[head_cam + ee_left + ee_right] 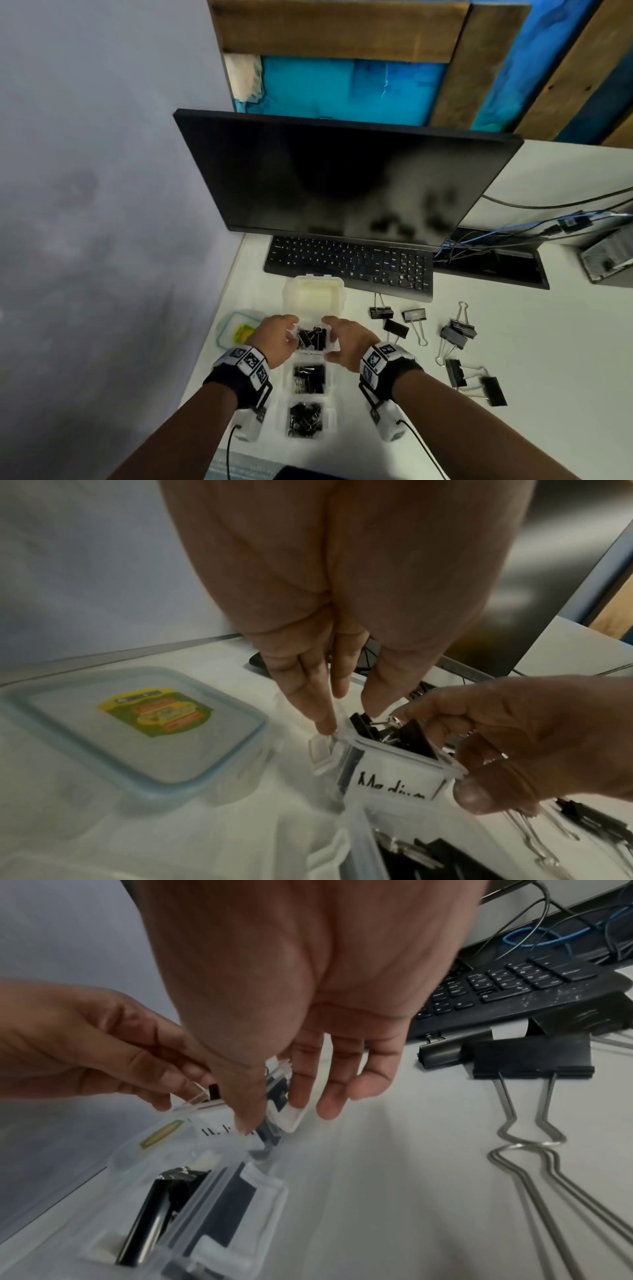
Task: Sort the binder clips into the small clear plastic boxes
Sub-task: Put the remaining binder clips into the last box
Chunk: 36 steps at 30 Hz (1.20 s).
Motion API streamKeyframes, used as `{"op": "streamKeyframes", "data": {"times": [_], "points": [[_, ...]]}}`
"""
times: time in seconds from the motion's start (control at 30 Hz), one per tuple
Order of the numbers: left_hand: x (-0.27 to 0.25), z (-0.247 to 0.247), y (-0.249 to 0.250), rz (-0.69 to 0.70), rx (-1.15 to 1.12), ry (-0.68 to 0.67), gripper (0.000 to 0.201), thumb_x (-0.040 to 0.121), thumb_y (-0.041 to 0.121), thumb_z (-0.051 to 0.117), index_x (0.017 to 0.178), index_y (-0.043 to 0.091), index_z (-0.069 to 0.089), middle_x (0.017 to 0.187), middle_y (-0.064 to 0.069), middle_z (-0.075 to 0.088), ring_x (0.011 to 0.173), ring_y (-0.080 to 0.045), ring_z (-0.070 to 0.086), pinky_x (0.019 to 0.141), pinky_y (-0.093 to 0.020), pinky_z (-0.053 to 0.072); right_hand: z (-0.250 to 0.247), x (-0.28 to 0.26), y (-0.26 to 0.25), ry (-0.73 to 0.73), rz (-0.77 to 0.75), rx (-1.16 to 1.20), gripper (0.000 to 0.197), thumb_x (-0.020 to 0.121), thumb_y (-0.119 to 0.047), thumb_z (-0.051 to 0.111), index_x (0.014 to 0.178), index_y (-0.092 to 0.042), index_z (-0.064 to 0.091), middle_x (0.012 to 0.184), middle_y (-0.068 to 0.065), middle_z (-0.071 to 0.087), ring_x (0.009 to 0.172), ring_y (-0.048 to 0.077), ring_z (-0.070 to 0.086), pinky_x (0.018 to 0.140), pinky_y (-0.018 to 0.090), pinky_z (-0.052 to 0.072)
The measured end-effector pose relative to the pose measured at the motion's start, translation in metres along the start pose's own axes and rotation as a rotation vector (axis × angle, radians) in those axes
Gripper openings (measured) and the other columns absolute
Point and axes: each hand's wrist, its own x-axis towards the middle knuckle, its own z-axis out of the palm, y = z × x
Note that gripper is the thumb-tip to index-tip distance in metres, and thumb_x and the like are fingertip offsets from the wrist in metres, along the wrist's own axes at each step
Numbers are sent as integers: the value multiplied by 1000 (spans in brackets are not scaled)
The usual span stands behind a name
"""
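Observation:
A small clear box (312, 339) labelled "Medium" (390, 777) holds several black binder clips. My left hand (291, 334) pinches its left rim, fingers (320, 718) on the side flap and thumb over the clips. The right hand (330, 337) grips its right side, with the thumb (474, 796) on the front corner and the other fingers behind. Two more small clear boxes (309, 378) (306, 419) with black clips sit in a row nearer to me. Several large black binder clips (459, 332) lie loose on the white desk to the right, one close by (532, 1056).
A bigger clear tub (313, 294) stands just beyond the held box. Its blue-rimmed lid (137, 723) with a yellow-green sticker lies to the left near the desk edge. A black keyboard (349, 263), a dark monitor (342, 178) and cables (513, 236) fill the back.

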Motion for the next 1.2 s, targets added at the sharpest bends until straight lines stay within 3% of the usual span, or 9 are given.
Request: {"op": "streamKeyframes", "data": {"times": [0.2, 0.43, 0.5, 0.6, 0.67, 0.83, 1.03, 1.1, 1.2], "points": [[5, 6, -7, -8, 59, 11, 39, 89, 22, 56, 128, 21, 54, 122, 1, 59, 108, -15, 57, 90, -26, 47, 2, -2, 0, -46, 16, -38, 76, 89, -29, 68, 152, -24, 26, 128, -4, 63, 119, 20, 57, 101, 34, 46], [25, -14, 8, -137, -17, 222, 39, 90, 24, 53, 128, 20, 47, 127, -3, 49, 108, -24, 57, 91, -35, 49, -16, -10, 13, 151, 31, -13, 31, 91, -19, 53, 121, -19, 57, 106, -3, 69, 92, 15, 63, 84, 28, 53], [33, -19, 13, -166, -27, 209, 46, 92, 27, 52, 136, 18, 42, 133, -5, 47, 114, -24, 55, 96, -36, 47, -21, -8, 16, 201, 44, -18, 35, 91, -21, 54, 125, -17, 54, 113, 1, 63, 93, 14, 58, 88, 33, 53], [45, -20, 15, -199, -3, 128, 52, 94, 34, 52, 140, 13, 39, 133, -8, 54, 120, -25, 52, 99, -38, 46, -23, -1, 18, 183, 118, 6, 64, 91, -27, 58, 147, -15, 31, 142, 8, 43, 119, 24, 54, 102, 39, 47], [50, -18, 17, -223, -2, 72, 54, 93, 39, 53, 137, 10, 41, 124, -9, 61, 117, -25, 56, 96, -38, 49, -22, 1, 15, 166, 126, 55, 72, 92, -27, 60, 153, -14, 22, 147, 9, 43, 129, 26, 51, 106, 38, 43], [51, -17, 32, -224, -86, 177, 57, 92, 35, 56, 142, 14, 38, 126, -10, 58, 121, -28, 52, 99, -38, 45, -19, -5, 15, 311, 65, 251, 59, 92, -15, 57, 145, -17, 33, 134, 1, 56, 109, 15, 62, 93, 34, 51], [36, -27, 69, -83, -132, 342, 40, 92, 9, 47, 131, 18, 52, 121, -12, 57, 113, -30, 53, 94, -37, 47, -32, -27, 34, 451, 64, 392, 62, 85, -11, 63, 140, -23, 36, 88, -5, 68, 79, 11, 64, 78, 29, 51], [27, -23, 86, 15, -34, 306, 42, 92, 8, 46, 130, 24, 54, 123, -8, 54, 114, -28, 54, 95, -36, 47, -42, -41, 42, 441, 54, 355, 86, 76, -12, 73, 148, -28, 27, 105, 1, 60, 86, 12, 60, 80, 29, 52], [12, -6, 115, 193, 127, 198, 43, 92, 10, 49, 128, 34, 55, 127, -1, 52, 117, -24, 53, 98, -32, 44, -49, -70, 56, 327, -56, 253, 122, 61, -15, 88, 155, -35, 12, 147, -2, 26, 118, 15, 49, 98, 30, 49]]}}
